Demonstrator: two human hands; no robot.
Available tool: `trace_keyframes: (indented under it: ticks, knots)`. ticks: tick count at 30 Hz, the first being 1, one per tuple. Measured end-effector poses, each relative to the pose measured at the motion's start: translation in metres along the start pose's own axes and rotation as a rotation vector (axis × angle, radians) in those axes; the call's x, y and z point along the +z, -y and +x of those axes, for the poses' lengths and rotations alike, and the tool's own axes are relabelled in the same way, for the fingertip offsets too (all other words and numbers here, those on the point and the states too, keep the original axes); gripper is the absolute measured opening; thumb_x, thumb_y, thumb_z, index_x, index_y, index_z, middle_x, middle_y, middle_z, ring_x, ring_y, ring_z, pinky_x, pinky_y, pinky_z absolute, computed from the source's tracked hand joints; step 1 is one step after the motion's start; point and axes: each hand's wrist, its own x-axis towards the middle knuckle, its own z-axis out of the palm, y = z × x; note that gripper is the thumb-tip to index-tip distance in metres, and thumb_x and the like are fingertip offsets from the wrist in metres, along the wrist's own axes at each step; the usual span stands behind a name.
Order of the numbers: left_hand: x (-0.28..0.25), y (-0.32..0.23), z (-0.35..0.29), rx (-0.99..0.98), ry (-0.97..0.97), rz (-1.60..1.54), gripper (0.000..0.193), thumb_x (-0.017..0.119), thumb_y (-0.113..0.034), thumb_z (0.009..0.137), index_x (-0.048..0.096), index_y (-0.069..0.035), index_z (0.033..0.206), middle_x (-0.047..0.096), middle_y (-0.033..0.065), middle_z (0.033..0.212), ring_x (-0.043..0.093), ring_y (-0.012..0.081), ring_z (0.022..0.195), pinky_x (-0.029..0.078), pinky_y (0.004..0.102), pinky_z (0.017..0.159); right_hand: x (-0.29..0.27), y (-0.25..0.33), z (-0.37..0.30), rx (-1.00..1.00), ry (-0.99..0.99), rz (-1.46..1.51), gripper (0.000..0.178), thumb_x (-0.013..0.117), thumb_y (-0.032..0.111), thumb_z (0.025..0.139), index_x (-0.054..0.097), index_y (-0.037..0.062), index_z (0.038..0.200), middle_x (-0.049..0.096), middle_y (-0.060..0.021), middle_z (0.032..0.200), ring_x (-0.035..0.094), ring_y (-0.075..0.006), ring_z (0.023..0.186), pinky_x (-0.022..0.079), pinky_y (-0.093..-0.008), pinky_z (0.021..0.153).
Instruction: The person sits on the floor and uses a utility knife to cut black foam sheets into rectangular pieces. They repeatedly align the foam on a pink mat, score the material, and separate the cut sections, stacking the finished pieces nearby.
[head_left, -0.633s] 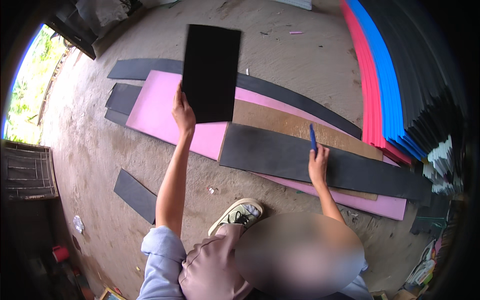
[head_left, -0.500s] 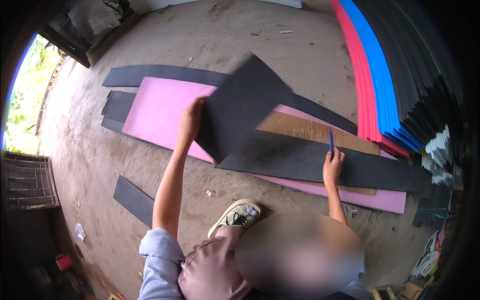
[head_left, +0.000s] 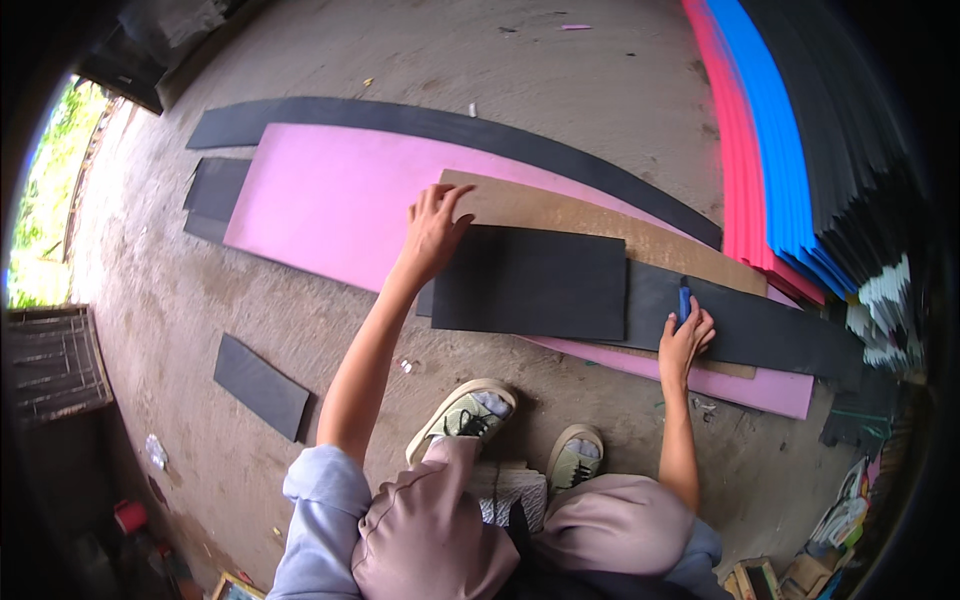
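Observation:
My left hand (head_left: 436,232) is open above the upper left corner of a black rectangular foam piece (head_left: 530,285), its fingers spread and holding nothing. That piece lies flat on a longer black foam strip (head_left: 770,325), just right of the hand. In my right hand (head_left: 683,342) is a slim blue utility knife (head_left: 685,302), dark tip pointing away from me. This hand is over the long strip, right of the rectangular piece. Underneath are a brown board (head_left: 540,212) and a large pink foam sheet (head_left: 330,195).
Stacked red (head_left: 735,200), blue (head_left: 775,190) and black foam sheets (head_left: 840,160) stand at the right. Another long black strip (head_left: 360,112) curves behind the pink sheet. A small black offcut (head_left: 262,388) lies on the concrete floor at left. My shoes (head_left: 465,420) are close by.
The black rectangular piece, held up tilted in my left hand before, now lies flat on the long strip. My left hand has let go of it. My right hand still grips the knife.

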Motion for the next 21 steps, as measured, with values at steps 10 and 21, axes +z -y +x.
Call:
trace_keyframes:
  ticks: [10, 21]
  knots:
    - [-0.019, 0.017, -0.105, -0.186, 0.149, -0.174, 0.05, 0.058, -0.016, 0.082, 0.04, -0.005, 0.128, 0.04, 0.013, 0.119, 0.042, 0.0268, 0.101, 0.038, 0.0369, 0.09, 0.015, 0.053, -0.002, -0.046, 0.366, 0.476, 0.037, 0.063, 0.011, 0.078, 0.054, 0.0035, 0.114, 0.05, -0.0054, 0.09, 0.049, -0.0118, 0.066, 0.044, -0.0259, 0.059]
    - [-0.014, 0.033, -0.088, -0.189, 0.191, -0.272, 0.051, 0.057, -0.014, 0.082, 0.04, -0.009, 0.129, 0.041, 0.0102, 0.116, 0.042, 0.025, 0.097, 0.039, 0.0356, 0.087, 0.014, 0.066, -0.011, 0.003, 0.354, 0.531, 0.039, 0.067, 0.008, 0.075, 0.055, 0.0034, 0.112, 0.054, -0.0069, 0.094, 0.053, -0.0108, 0.067, 0.047, -0.0242, 0.057]
